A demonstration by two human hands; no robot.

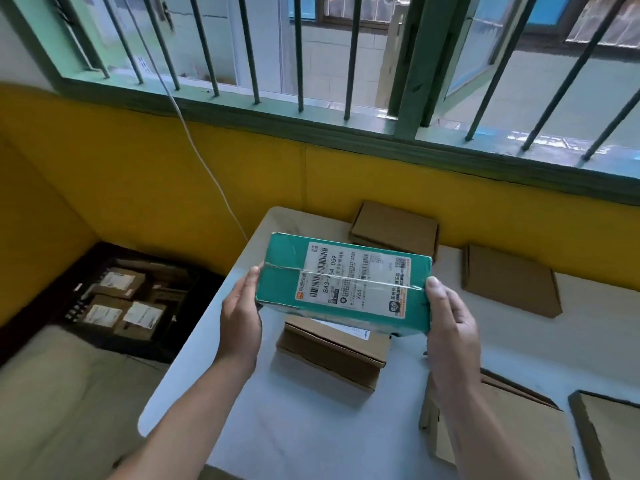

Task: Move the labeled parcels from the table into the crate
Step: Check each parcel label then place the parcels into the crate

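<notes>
A teal parcel (284, 271) with a white shipping label on top is held in the air above the white table (287, 417). My left hand (240, 313) grips its left end and my right hand (450, 320) grips its right end. Directly below it a brown cardboard parcel (332, 351) lies on the table, with a bit of white label showing. On the floor to the left stands a black crate (86, 289) that holds several labeled brown parcels (119, 282).
Plain brown boxes lie on the table at the back (394, 225), at the right (509, 282), and at the near right (512, 431) (609, 434). A yellow wall and a barred window stand behind. A white cable (207, 168) hangs down the wall.
</notes>
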